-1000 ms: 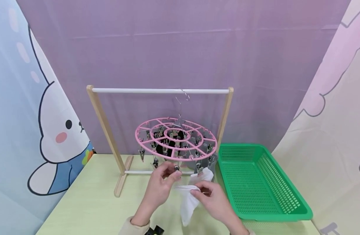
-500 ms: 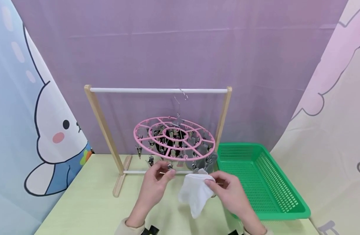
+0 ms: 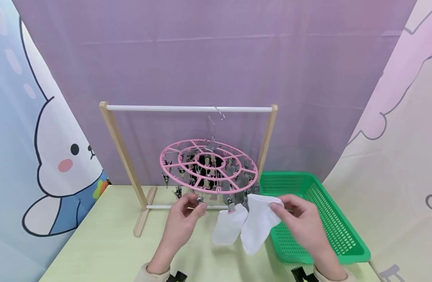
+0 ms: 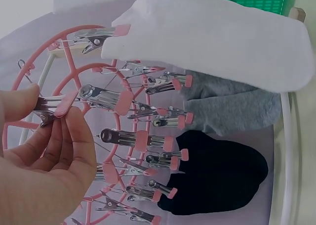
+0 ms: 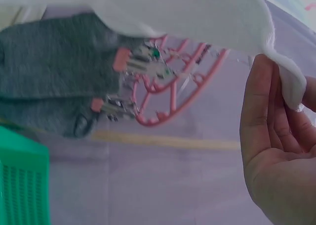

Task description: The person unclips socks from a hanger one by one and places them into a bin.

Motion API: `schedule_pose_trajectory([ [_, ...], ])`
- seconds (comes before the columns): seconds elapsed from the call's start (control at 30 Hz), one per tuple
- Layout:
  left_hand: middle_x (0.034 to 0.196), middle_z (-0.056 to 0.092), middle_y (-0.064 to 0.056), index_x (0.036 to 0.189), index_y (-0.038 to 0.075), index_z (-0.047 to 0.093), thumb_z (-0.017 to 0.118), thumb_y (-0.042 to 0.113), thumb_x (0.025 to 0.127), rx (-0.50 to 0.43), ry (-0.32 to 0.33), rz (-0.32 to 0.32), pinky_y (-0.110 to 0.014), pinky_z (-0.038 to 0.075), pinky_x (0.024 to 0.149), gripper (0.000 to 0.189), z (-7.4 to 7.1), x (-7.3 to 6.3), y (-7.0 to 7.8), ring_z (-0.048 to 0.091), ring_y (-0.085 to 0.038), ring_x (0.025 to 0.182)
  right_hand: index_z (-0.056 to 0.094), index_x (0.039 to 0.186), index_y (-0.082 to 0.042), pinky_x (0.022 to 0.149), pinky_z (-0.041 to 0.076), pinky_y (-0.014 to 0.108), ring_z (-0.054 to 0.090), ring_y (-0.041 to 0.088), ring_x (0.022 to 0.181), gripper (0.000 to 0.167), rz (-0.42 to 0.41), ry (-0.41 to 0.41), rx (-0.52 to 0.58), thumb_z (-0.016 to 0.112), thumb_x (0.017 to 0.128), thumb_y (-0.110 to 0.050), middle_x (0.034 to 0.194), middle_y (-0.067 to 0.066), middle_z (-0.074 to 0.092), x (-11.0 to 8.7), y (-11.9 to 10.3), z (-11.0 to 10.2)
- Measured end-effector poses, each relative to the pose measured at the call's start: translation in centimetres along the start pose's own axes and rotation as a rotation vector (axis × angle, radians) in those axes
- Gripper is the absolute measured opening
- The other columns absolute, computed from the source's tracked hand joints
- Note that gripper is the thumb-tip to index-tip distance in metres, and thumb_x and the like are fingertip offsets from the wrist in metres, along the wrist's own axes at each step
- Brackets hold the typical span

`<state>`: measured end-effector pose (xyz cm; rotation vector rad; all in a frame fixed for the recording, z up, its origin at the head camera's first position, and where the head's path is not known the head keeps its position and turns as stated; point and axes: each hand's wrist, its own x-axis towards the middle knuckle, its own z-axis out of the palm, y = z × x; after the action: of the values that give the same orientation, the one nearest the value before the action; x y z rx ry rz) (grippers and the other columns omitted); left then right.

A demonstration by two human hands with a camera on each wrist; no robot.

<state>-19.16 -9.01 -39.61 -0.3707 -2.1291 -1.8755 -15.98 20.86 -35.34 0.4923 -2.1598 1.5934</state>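
Observation:
My left hand point(image 3: 182, 221) pinches a metal clip point(image 4: 53, 106) with pink tips, on the near rim of a round pink clip hanger point(image 3: 209, 190). To the right, my right hand point(image 3: 302, 221) holds a white sock point(image 3: 259, 223) by its cuff between thumb and fingers; the sock droops from it. Another white sock point(image 3: 228, 229) hangs from a clip between the two hands. In the left wrist view, grey socks point(image 4: 232, 109) and black socks point(image 4: 217, 170) hang from clips further in. My right fingers point(image 5: 259, 91) are partly behind the cloth in the right wrist view.
The hanger hooks over the white bar point(image 3: 188, 108) of a wooden-legged stand point(image 3: 122, 152). At the right, a green basket point(image 3: 357, 250) sits on the pale table point(image 3: 92, 243). Several loose clips dangle under the hanger, and a purple cloth point(image 3: 216, 51) covers the back.
My right hand has moved right and the sock in it has swung clear of the hanging white sock. My left hand has drifted slightly left, still pinching the clip.

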Motion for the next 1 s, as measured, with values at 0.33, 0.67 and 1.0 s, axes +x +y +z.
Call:
schedule_pose_trajectory([
  [0.33,0.093,0.065,-0.008,0.108,0.0,0.066,0.076,0.011,0.091,0.017,0.007,0.004,-0.026,0.058,0.074,0.022,-0.3,0.0,-0.1,0.066,-0.016,0.082,0.072,0.101,0.005,0.063,0.055,0.021,0.066,0.013,0.07,0.009,0.057,0.123,-0.064,0.071,0.094,0.0,0.083,0.001,0.072,1.3,-0.2,-3.0],
  [0.67,0.092,0.064,-0.008,0.109,0.0,0.066,0.075,0.01,0.092,-0.001,0.009,0.03,-0.025,0.057,0.074,0.022,-0.4,0.2,-0.3,0.066,-0.016,0.082,0.07,0.107,0.003,0.069,0.054,0.015,0.065,0.007,0.077,0.022,0.161,0.222,-0.193,0.072,0.096,-0.017,0.086,-0.011,0.072,2.1,1.5,-6.1],
  [1.0,0.092,0.063,-0.008,0.109,-0.001,0.066,0.075,0.008,0.092,-0.006,0.017,0.035,-0.025,0.058,0.074,0.021,-0.4,0.1,-0.5,0.066,-0.015,0.082,0.07,0.114,0.006,0.063,0.055,0.021,0.062,0.005,0.074,0.033,0.297,0.173,-0.293,0.07,0.098,-0.023,0.089,-0.006,0.07,1.7,6.1,-7.0],
])
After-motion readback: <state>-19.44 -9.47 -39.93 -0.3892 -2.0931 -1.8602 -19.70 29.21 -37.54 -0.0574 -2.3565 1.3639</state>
